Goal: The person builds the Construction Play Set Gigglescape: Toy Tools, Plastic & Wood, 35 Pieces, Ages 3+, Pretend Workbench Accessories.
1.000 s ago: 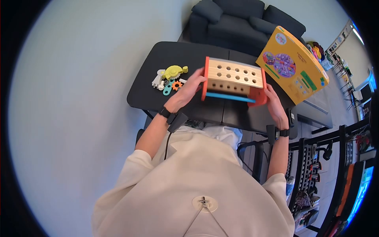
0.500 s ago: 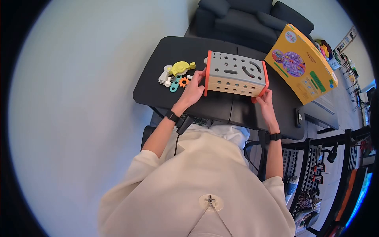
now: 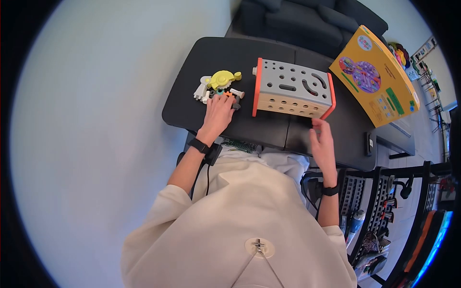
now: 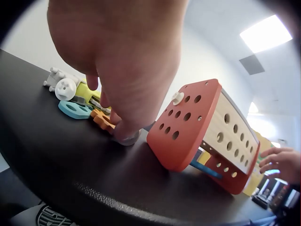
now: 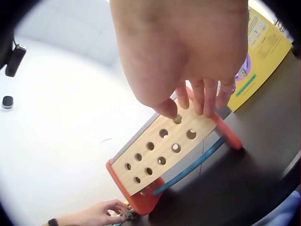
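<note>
My left hand (image 3: 218, 115) is over a small pile of toy parts, its fingers curled down around a dark grey toy part (image 3: 236, 105), which the fingers partly hide. Beside these fingers lie an orange gear (image 4: 102, 120), a teal strip with holes (image 4: 75, 109), a yellow-green toy saw (image 3: 222, 79) and white pieces (image 3: 201, 91). To the right stands a toy workbench box (image 3: 293, 84) with a grey holed top, wooden sides and red end panels. My right hand (image 3: 323, 142) hovers by its near right corner with loose fingers, holding nothing.
A large yellow printed carton (image 3: 374, 77) leans at the table's right side. A small black object (image 3: 368, 143) lies by the right edge of the black table (image 3: 192, 62). Behind is a dark sofa (image 3: 307, 24); a black shelf rack (image 3: 379, 192) stands at the lower right.
The toy workbench was tilted in both hands; it now rests on the table, grey top up. My left hand has moved left to the toy parts, and my right hand has let go.
</note>
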{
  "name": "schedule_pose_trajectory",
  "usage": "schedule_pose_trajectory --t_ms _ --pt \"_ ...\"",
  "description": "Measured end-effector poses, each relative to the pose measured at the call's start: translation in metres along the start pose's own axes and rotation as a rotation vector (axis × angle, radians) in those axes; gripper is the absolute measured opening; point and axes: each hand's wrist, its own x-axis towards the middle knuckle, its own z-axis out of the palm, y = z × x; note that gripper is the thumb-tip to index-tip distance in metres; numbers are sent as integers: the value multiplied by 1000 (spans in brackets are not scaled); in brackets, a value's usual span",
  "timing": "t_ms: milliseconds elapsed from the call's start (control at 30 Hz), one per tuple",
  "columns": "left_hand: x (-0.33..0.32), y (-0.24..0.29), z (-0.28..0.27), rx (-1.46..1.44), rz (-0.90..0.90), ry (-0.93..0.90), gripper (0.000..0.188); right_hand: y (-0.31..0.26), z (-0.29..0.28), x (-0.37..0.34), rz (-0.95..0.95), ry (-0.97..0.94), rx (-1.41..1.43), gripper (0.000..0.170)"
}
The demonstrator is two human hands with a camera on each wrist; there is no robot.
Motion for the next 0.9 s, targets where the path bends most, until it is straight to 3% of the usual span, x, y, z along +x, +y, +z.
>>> schedule_pose_trajectory --t_ms 100,167,300,433,567,700,800,900 --pt "-5 8 -5 -46 9 21 26 -13 11 -4 -61 -72 -3 26" --pt "-9 24 -23 -275 -136 -2 22 -26 15 -7 7 -253 89 26" --pt "-25 64 -56 -481 -201 -62 22 -44 38 -16 -39 -306 189 37" --pt "-32 89 -51 -616 -17 -151 22 -54 49 -21 -132 -299 204 42" --pt "-20 116 -37 -707 41 -235 23 -41 52 -31 -108 -185 186 32" --pt "-9 130 -26 -822 112 -190 30 -29 40 -30 -43 -49 181 27" --pt "-10 129 -30 -874 12 -115 37 -23 28 -15 -64 160 129 24" --pt "-14 110 -20 -780 -92 132 39 -15 24 -2 -19 154 170 23"
